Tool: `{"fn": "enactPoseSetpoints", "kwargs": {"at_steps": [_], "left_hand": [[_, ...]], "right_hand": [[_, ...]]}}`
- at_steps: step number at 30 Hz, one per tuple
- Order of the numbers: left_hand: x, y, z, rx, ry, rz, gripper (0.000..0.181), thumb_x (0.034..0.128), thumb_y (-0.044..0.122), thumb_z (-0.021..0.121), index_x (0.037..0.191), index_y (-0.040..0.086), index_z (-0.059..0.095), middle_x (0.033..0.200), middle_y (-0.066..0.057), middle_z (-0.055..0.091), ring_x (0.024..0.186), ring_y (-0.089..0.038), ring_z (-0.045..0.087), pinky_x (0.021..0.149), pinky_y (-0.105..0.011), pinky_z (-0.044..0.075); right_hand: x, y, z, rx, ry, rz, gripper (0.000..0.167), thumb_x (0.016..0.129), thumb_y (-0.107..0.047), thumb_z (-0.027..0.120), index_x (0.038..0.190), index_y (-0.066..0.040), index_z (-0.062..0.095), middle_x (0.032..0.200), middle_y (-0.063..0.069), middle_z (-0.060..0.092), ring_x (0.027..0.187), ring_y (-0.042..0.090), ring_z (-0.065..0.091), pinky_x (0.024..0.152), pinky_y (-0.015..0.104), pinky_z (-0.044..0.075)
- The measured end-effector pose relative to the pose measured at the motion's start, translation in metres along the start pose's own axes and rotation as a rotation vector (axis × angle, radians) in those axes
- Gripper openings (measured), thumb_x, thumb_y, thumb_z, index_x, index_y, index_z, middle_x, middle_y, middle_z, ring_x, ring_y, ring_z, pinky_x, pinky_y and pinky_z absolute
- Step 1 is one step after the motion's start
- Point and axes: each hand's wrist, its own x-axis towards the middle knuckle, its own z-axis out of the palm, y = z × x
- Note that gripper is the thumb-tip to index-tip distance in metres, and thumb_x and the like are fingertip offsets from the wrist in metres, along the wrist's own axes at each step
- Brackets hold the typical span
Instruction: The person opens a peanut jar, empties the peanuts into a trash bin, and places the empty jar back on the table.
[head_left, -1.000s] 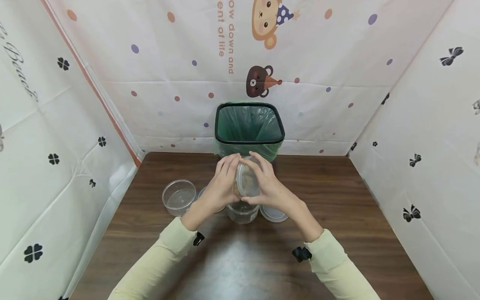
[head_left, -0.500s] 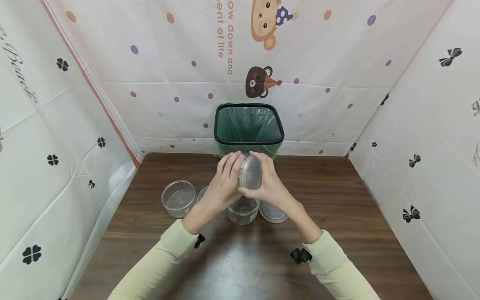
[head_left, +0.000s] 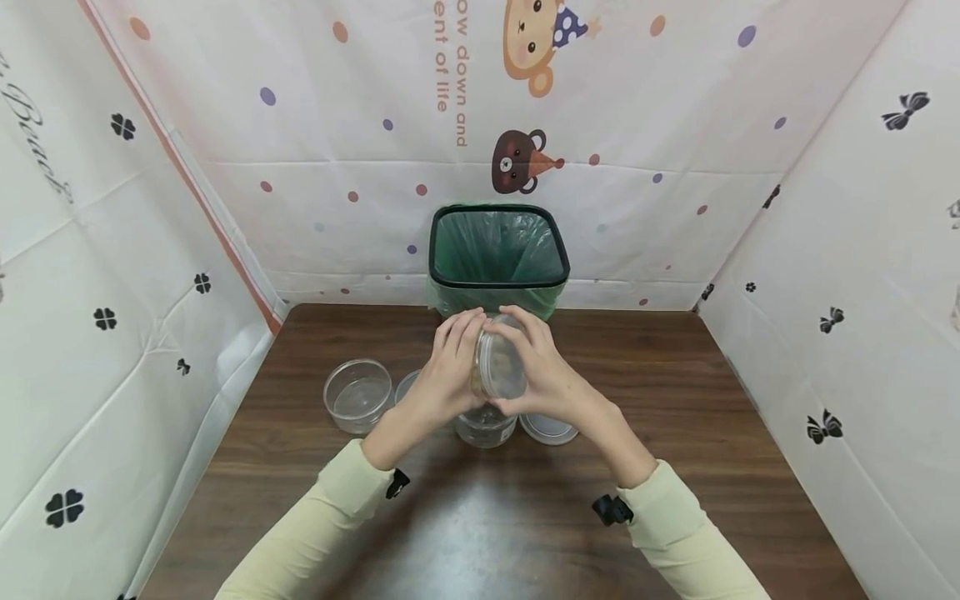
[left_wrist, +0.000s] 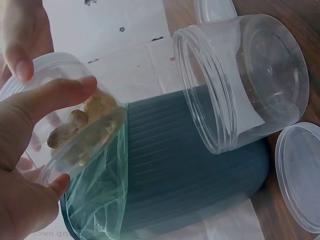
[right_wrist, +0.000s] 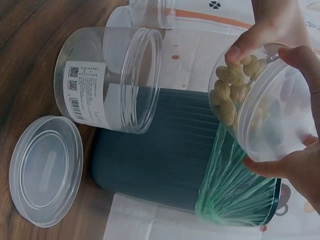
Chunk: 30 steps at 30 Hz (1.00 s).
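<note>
A clear plastic jar (right_wrist: 220,75) with several unshelled peanuts (right_wrist: 228,112) inside is held tilted on its side above the table. My left hand (head_left: 442,375) grips the jar's body, thumb and fingers curled round it. With fingers and thumb spread round its rim, my right hand (head_left: 551,379) holds the translucent lid (right_wrist: 287,112) at the jar's mouth. Whether the lid is loose or fixed cannot be told. Just below stands a second clear jar (head_left: 486,431), lidless and upright, with a printed label (right_wrist: 87,95). Both hands partly cover the held jar in the head view.
A green-lined bin (head_left: 498,286) stands behind the hands. To the left are a round clear container (head_left: 358,398) and another, partly hidden clear round thing (head_left: 406,385). A translucent lid (head_left: 549,429) lies right of the lidless jar on the wooden table (head_left: 660,433).
My right hand turned at the lid, tilting its face, then turned back with its wrist slightly farther right. The jar stays in my left hand, nearly in place.
</note>
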Motion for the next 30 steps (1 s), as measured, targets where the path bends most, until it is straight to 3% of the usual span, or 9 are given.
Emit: {"fn": "enactPoseSetpoints", "kwargs": {"at_steps": [5,9,16,18,22,26,30], "left_hand": [[-0.001,-0.002,0.0,-0.06,0.019,0.003,0.124,0.0449,0.019,0.103,0.144,-0.004,0.033,0.146,-0.028,0.043,0.139,-0.039,0.037,0.115,-0.052,0.032],[-0.002,-0.004,-0.003,-0.109,0.029,-0.036,0.124,0.0436,0.018,0.103,0.143,-0.006,0.033,0.146,-0.028,0.042,0.138,-0.04,0.037,0.114,-0.054,0.031],[-0.01,-0.008,-0.01,-0.149,-0.016,-0.153,0.128,0.0421,0.012,0.103,0.147,-0.004,0.032,0.152,-0.023,0.037,0.138,-0.042,0.033,0.114,-0.053,0.033],[-0.013,-0.009,-0.01,-0.158,-0.024,-0.168,0.128,0.0425,0.011,0.103,0.148,-0.005,0.032,0.153,-0.023,0.036,0.138,-0.042,0.032,0.113,-0.053,0.034],[-0.017,-0.012,-0.011,-0.152,-0.015,-0.158,0.128,0.0414,0.011,0.103,0.147,-0.007,0.033,0.152,-0.024,0.037,0.138,-0.042,0.034,0.113,-0.053,0.033],[-0.019,-0.015,-0.011,-0.134,0.009,-0.129,0.129,0.0391,0.013,0.103,0.146,-0.009,0.033,0.149,-0.026,0.039,0.137,-0.042,0.037,0.114,-0.053,0.031],[-0.02,-0.017,-0.01,-0.133,0.014,-0.123,0.129,0.0382,0.013,0.103,0.145,-0.008,0.034,0.148,-0.027,0.04,0.136,-0.042,0.037,0.113,-0.053,0.031]], "right_hand": [[0.0,0.002,-0.004,-0.017,-0.032,-0.066,0.097,0.064,-0.027,0.092,0.145,-0.015,0.041,0.156,0.02,0.027,0.144,0.042,0.026,0.11,0.064,0.033],[-0.003,0.006,-0.009,-0.003,-0.035,-0.059,0.097,0.065,-0.025,0.093,0.146,-0.015,0.04,0.157,0.02,0.025,0.146,0.041,0.023,0.11,0.063,0.035],[-0.022,0.018,-0.017,0.025,-0.015,0.092,0.103,0.067,-0.023,0.095,0.149,-0.014,0.033,0.161,0.019,0.019,0.147,0.042,0.02,0.106,0.064,0.039],[-0.031,0.023,-0.018,0.022,-0.001,0.135,0.103,0.068,-0.022,0.095,0.149,-0.014,0.032,0.16,0.02,0.019,0.143,0.041,0.027,0.098,0.059,0.047],[-0.049,0.036,-0.02,0.013,0.044,0.192,0.105,0.066,-0.019,0.096,0.149,-0.008,0.032,0.158,0.025,0.021,0.139,0.043,0.032,0.095,0.058,0.047],[-0.068,0.055,-0.02,0.011,0.104,0.248,0.108,0.063,-0.014,0.097,0.145,0.002,0.029,0.151,0.032,0.024,0.139,0.046,0.032,0.102,0.063,0.041],[-0.089,0.076,-0.018,-0.014,0.165,0.391,0.108,0.062,-0.011,0.096,0.142,0.009,0.026,0.145,0.034,0.026,0.133,0.048,0.036,0.1,0.062,0.042]]}}
